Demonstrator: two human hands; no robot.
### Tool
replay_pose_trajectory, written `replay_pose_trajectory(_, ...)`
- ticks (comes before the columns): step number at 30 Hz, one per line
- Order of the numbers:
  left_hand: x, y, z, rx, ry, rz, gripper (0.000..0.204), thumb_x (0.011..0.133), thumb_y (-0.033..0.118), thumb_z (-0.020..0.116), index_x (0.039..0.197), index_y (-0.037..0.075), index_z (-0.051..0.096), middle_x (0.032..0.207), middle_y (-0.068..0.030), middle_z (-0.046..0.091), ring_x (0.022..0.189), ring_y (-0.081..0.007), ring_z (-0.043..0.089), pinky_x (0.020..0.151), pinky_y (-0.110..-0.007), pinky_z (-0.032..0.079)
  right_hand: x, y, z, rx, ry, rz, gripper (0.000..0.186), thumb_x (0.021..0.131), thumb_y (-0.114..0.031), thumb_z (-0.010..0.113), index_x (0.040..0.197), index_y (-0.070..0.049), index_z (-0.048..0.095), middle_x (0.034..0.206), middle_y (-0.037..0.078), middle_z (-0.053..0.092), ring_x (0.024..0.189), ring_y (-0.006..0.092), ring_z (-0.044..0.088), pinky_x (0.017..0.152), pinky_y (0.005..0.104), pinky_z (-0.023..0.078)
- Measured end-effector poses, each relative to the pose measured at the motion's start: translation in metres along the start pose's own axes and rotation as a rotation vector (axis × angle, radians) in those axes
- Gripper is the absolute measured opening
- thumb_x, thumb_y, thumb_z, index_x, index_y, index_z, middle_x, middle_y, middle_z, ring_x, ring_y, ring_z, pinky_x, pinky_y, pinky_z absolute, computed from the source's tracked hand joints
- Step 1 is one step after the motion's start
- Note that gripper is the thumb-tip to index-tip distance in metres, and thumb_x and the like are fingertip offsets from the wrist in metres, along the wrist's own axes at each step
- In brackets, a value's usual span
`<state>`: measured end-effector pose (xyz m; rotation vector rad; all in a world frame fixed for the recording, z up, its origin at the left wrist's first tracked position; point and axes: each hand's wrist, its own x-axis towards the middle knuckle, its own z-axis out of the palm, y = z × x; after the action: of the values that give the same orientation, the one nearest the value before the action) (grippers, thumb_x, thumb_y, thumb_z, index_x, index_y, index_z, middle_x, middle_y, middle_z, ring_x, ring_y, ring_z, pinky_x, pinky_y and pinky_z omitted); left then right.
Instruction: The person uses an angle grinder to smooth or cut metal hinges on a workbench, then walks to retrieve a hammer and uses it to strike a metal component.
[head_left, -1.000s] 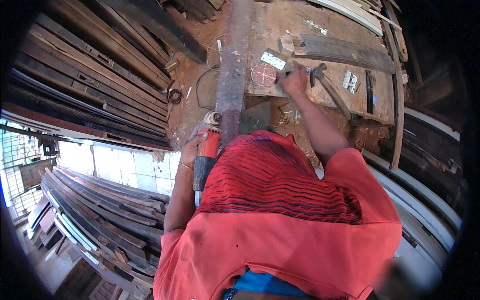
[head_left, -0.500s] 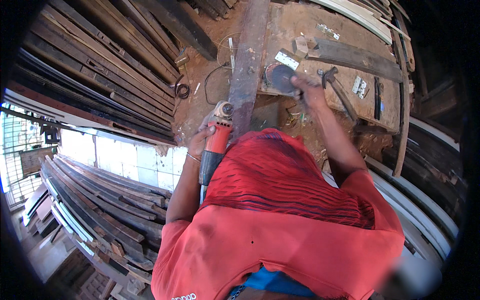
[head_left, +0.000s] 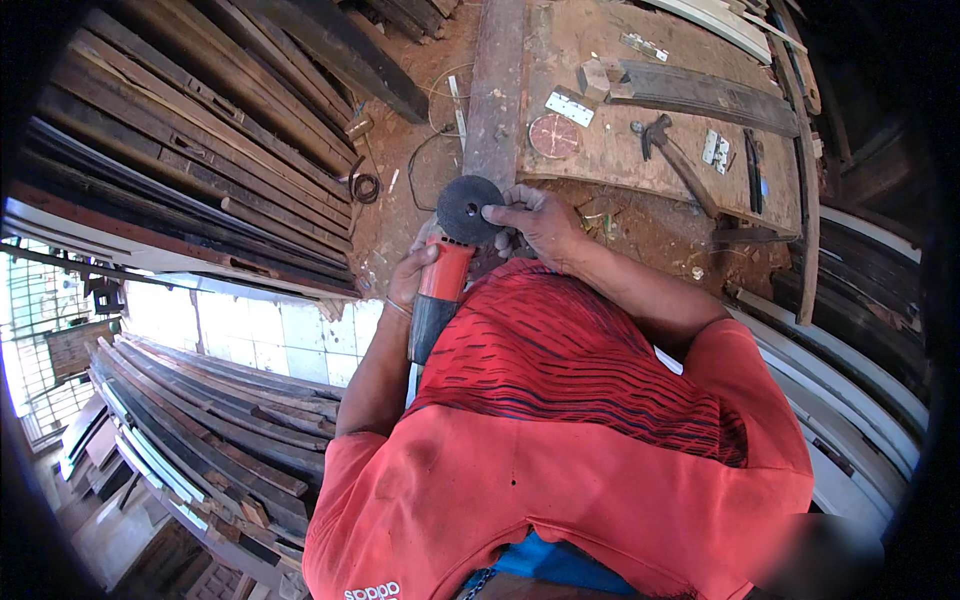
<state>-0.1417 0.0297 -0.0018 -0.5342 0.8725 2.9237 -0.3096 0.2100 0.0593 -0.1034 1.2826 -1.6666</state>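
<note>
A red and black angle grinder (head_left: 446, 272) is gripped near its head by my left hand (head_left: 408, 272), its body slanting down toward my shirt. Over the grinder's head lies a dark round grinding disc (head_left: 466, 212) with a small centre hole. My right hand (head_left: 540, 224) pinches the disc's right edge between thumb and fingers. The disc covers the spindle, so whether it sits on it I cannot tell. On the board beyond my right hand lies a second, reddish-brown disc (head_left: 554, 136).
The wooden board (head_left: 640, 25) holds a hammer (head_left: 680, 160), white metal hinges (head_left: 570, 106) and a dark curved wood piece (head_left: 700, 95). Long planks (head_left: 190, 150) are stacked at the left, with more timber (head_left: 220, 430) below. A dark cable (head_left: 415, 165) lies on the dirt floor.
My right hand has carried the dark disc from above the board leftward onto the grinder's head. The reddish-brown disc on the board is now uncovered. My left hand still holds the grinder.
</note>
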Motion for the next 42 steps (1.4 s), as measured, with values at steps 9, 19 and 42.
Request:
replay_pose_trajectory(9, 0.003, -0.002, 0.004, 0.086, -0.083, 0.092, 0.076, 0.085, 0.02, 0.067, 0.148, -0.002, 0.032, 0.142, -0.0192, 0.05, 0.129, -0.0322, 0.053, 0.112, -0.043, 0.039, -0.001, 0.004, 0.009, -0.045, 0.031, 0.095, 0.021, 0.09, -0.02, 0.074, 0.097, -0.002, 0.065, 0.074, 0.006, 0.065, 0.053, 0.0134, 0.06, 0.047, 0.0276, 0.052)
replay_pose_trajectory(19, 0.006, -0.001, 0.013, 0.063, -0.096, 0.078, 0.076, 0.085, 0.02, 0.068, 0.148, -0.001, 0.033, 0.142, -0.0186, 0.051, 0.129, -0.0311, 0.053, 0.112, -0.043, 0.04, -0.005, 0.004, 0.008, 0.009, 0.016, 0.198, 0.027, 0.089, -0.025, 0.075, 0.1, -0.002, 0.066, 0.079, 0.007, 0.066, 0.059, 0.0149, 0.062, 0.052, 0.0303, 0.055)
replay_pose_trajectory(42, 0.003, -0.014, -0.001, 0.018, -0.034, 0.048, 0.079, 0.084, 0.029, 0.069, 0.15, 0.008, 0.031, 0.128, -0.0276, 0.057, 0.106, -0.0359, 0.066, 0.083, -0.044, 0.06, 0.088, -0.022, -0.214, -1.758, 0.832, -0.457, 0.027, 0.086, -0.026, 0.065, 0.109, -0.014, 0.071, 0.109, 0.016, 0.07, 0.112, 0.0374, 0.061, 0.098, 0.046, 0.048)
